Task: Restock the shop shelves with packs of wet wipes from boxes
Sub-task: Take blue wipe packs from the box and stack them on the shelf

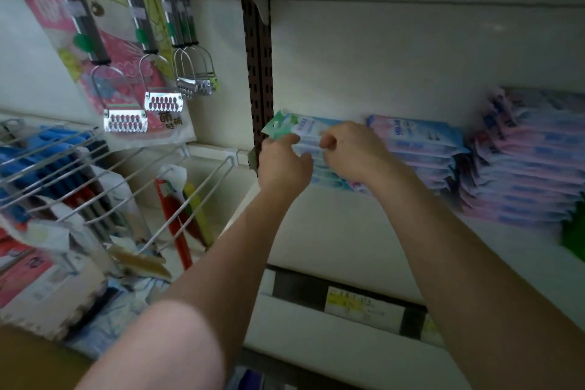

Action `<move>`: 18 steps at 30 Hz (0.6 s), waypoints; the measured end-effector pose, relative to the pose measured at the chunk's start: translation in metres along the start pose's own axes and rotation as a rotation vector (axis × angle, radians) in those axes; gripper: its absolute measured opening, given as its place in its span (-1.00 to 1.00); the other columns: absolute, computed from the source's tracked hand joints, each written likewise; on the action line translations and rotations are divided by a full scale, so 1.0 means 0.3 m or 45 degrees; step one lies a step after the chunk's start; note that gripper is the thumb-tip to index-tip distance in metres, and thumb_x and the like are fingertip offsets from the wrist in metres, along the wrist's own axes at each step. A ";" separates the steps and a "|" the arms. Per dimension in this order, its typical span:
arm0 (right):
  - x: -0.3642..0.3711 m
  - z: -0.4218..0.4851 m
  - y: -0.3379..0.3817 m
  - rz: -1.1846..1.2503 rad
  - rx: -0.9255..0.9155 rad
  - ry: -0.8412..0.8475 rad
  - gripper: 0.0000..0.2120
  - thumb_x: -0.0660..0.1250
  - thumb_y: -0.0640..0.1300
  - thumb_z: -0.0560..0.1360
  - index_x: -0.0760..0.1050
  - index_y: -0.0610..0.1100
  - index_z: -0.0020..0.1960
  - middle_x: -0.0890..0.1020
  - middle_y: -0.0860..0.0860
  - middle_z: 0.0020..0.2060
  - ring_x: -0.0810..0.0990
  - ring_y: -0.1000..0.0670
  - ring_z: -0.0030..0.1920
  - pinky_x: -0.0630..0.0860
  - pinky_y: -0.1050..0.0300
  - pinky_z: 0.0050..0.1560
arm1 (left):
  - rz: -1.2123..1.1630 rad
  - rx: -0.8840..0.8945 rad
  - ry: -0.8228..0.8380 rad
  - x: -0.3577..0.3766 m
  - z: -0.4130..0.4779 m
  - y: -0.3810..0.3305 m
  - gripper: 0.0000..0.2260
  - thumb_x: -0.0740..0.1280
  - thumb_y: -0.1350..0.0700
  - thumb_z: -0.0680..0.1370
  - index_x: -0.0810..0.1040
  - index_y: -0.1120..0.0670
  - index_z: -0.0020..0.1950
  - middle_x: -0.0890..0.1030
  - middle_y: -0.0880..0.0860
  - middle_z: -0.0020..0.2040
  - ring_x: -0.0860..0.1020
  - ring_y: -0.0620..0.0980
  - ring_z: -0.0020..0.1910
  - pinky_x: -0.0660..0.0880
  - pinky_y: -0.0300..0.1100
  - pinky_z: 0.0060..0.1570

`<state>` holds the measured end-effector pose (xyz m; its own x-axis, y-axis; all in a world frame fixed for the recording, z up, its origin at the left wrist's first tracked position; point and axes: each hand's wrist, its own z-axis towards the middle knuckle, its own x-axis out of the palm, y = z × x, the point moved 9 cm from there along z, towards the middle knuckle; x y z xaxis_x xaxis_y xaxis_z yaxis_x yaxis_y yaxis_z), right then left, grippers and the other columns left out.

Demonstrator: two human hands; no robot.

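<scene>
I hold the top pack (305, 129) on the leftmost stack. My left hand (283, 165) grips its left end and my right hand (351, 152) pinches its front edge. The middle stack (422, 149) and the taller right stack (522, 165) stand alongside. I judge restocking partway done, since the shelf (342, 231) has room left.

Dim, softly blurred view
Brighter light is seen left of the slotted upright (261, 73); shadow is deeper to its right, where edges are smeared and bowed.

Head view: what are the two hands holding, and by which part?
Both hold the top pack of wet wipes on the leftmost stack: the left hand grips its left end, the right hand pinches its front edge.
</scene>
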<state>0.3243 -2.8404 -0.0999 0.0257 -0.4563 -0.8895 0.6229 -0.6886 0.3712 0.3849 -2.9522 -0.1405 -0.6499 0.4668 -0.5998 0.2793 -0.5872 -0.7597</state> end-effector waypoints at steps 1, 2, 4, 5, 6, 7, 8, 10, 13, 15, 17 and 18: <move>0.005 -0.040 -0.013 0.080 0.047 -0.002 -0.78 0.27 -0.22 0.51 0.59 -0.10 0.12 0.61 -0.08 0.14 0.56 -0.12 0.15 0.46 0.11 0.12 | -0.288 -0.169 -0.006 -0.007 -0.041 0.031 -0.66 0.33 0.15 0.55 0.50 0.10 0.33 0.57 0.07 0.06 0.55 -0.03 -0.08 0.53 -0.17 -0.02; 0.009 -0.084 -0.024 0.153 0.084 -0.009 -0.78 0.29 -0.21 0.51 0.60 -0.10 0.11 0.62 -0.07 0.11 0.58 -0.10 0.12 0.47 0.13 0.11 | -0.539 -0.320 -0.001 -0.004 -0.089 0.057 -0.69 0.33 0.18 0.54 0.52 0.12 0.29 0.57 0.02 -0.10 0.52 -0.09 -0.22 0.52 -0.21 -0.15; 0.027 -0.180 -0.046 0.300 0.158 -0.015 -0.80 0.31 -0.19 0.50 0.61 -0.10 0.10 0.65 -0.06 0.04 0.61 -0.08 0.05 0.52 0.11 0.09 | -0.799 -0.519 0.033 0.010 -0.189 0.093 -0.75 0.33 0.21 0.54 0.55 0.12 0.22 0.52 -0.01 -0.22 0.47 -0.12 -0.31 0.49 -0.20 -0.18; 0.039 -0.231 -0.055 0.369 0.201 -0.013 -0.82 0.32 -0.18 0.51 0.60 -0.09 0.08 0.65 -0.05 0.01 0.62 -0.08 0.01 0.54 0.07 0.09 | -0.868 -0.570 0.063 0.016 -0.239 0.100 -0.78 0.33 0.21 0.54 0.56 0.11 0.19 0.53 0.00 -0.22 0.47 -0.10 -0.30 0.51 -0.17 -0.15; 0.051 -0.283 -0.062 0.427 0.242 -0.012 -0.84 0.32 -0.17 0.51 0.60 -0.08 0.07 0.65 -0.04 -0.01 0.63 -0.07 -0.03 0.55 0.03 0.08 | -0.926 -0.606 0.091 0.017 -0.287 0.102 -0.80 0.33 0.21 0.55 0.56 0.09 0.16 0.53 0.01 -0.21 0.47 -0.08 -0.29 0.51 -0.16 -0.15; 0.062 -0.330 -0.068 0.463 0.279 -0.012 -0.85 0.32 -0.16 0.51 0.60 -0.07 0.06 0.65 -0.03 -0.03 0.63 -0.06 -0.06 0.56 0.01 0.07 | -0.979 -0.635 0.116 0.018 -0.327 0.102 -0.82 0.32 0.22 0.55 0.56 0.08 0.14 0.54 0.02 -0.20 0.48 -0.06 -0.26 0.52 -0.16 -0.16; 0.071 -0.375 -0.074 0.480 0.316 -0.012 -0.85 0.31 -0.15 0.52 0.60 -0.06 0.06 0.65 -0.02 -0.03 0.64 -0.05 -0.07 0.57 0.01 0.07 | -1.026 -0.661 0.144 0.020 -0.363 0.103 -0.83 0.31 0.22 0.56 0.55 0.08 0.13 0.53 0.03 -0.20 0.48 -0.05 -0.24 0.51 -0.18 -0.18; 0.081 -0.460 -0.083 0.492 0.389 -0.006 -0.86 0.30 -0.13 0.52 0.60 -0.06 0.04 0.65 -0.01 -0.04 0.64 -0.05 -0.07 0.57 0.03 0.06 | -1.093 -0.699 0.212 0.026 -0.422 0.101 -0.85 0.30 0.23 0.57 0.55 0.09 0.12 0.54 0.04 -0.17 0.49 -0.04 -0.20 0.50 -0.21 -0.20; 0.076 -0.575 -0.095 0.470 0.475 -0.037 -0.87 0.29 -0.14 0.52 0.62 -0.07 -0.05 0.66 -0.01 -0.13 0.64 -0.04 -0.11 0.56 0.12 -0.03 | -1.127 -0.711 0.320 0.041 -0.489 0.089 -0.87 0.29 0.22 0.58 0.57 0.10 0.09 0.55 0.03 -0.17 0.50 -0.04 -0.20 0.50 -0.22 -0.22; 0.065 -0.648 -0.105 0.451 0.547 -0.093 -0.86 0.29 -0.14 0.50 0.63 -0.08 -0.11 0.67 -0.02 -0.17 0.64 -0.07 -0.12 0.55 0.12 -0.06 | -1.134 -0.700 0.396 0.051 -0.530 0.077 -0.87 0.28 0.23 0.58 0.57 0.11 0.08 0.54 0.03 -0.20 0.49 -0.05 -0.24 0.48 -0.22 -0.24; 0.064 -0.721 -0.119 0.439 0.652 -0.140 -0.85 0.28 -0.13 0.51 0.62 -0.09 -0.12 0.67 -0.05 -0.16 0.64 -0.10 -0.10 0.56 0.06 -0.02 | -1.117 -0.667 0.492 0.062 -0.579 0.064 -0.84 0.26 0.26 0.58 0.58 0.12 0.10 0.52 0.01 -0.23 0.48 -0.07 -0.29 0.46 -0.24 -0.30; 0.070 -0.757 -0.122 0.427 0.710 -0.144 -0.85 0.27 -0.13 0.52 0.61 -0.09 -0.12 0.67 -0.06 -0.14 0.64 -0.11 -0.09 0.56 0.04 0.00 | -1.103 -0.658 0.544 0.068 -0.608 0.064 -0.83 0.26 0.26 0.58 0.58 0.13 0.11 0.52 0.01 -0.25 0.47 -0.08 -0.31 0.45 -0.24 -0.31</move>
<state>0.4796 -2.6968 -0.1926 0.0464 -0.7321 -0.6796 0.0965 -0.6739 0.7325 0.5060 -2.8334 -0.2132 -0.4980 0.8370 0.2266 0.1740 0.3524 -0.9195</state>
